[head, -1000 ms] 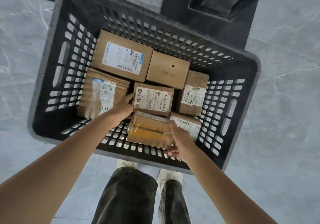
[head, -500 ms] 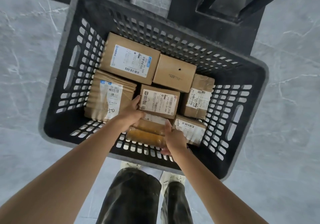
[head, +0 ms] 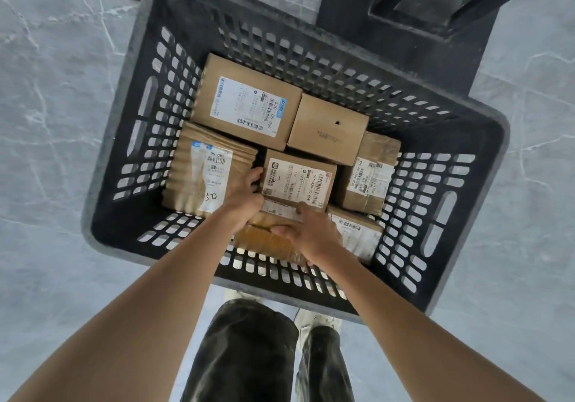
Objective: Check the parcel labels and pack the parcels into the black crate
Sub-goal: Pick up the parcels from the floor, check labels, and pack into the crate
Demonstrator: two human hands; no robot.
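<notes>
While both hands reach down into the black crate [head: 124,140], which stands on the grey marbled floor [head: 56,90], they close on a tape-wrapped parcel [head: 264,240] lying against the crate's near wall. The left hand [head: 245,194] covers the parcel's upper left corner, with its fingers curled into the gap between a ribbed parcel [head: 189,165] on the left and a small labelled box [head: 298,180] in the middle. The right hand [head: 311,236] grips the parcel's right end, thumb laid across the top and index finger touching the white label on the parcel's far edge. The two hands are close together, nearly touching, with only a narrow strip of the parcel showing between them. The small labelled box sits directly beyond the held parcel and partly overlaps it. A low parcel with a barcode label [head: 357,233] lies just beside the right hand, against the near right wall. Beyond it stands a taped box [head: 370,171] with its label on the side. At the far wall of the crate, a large box with a blue-edged label [head: 245,103] lies at the left and a plain box [head: 326,128] touches it at the right. Dark trousers [head: 245,352] and a pale shoe [head: 317,317] show below the crate's near rim.
</notes>
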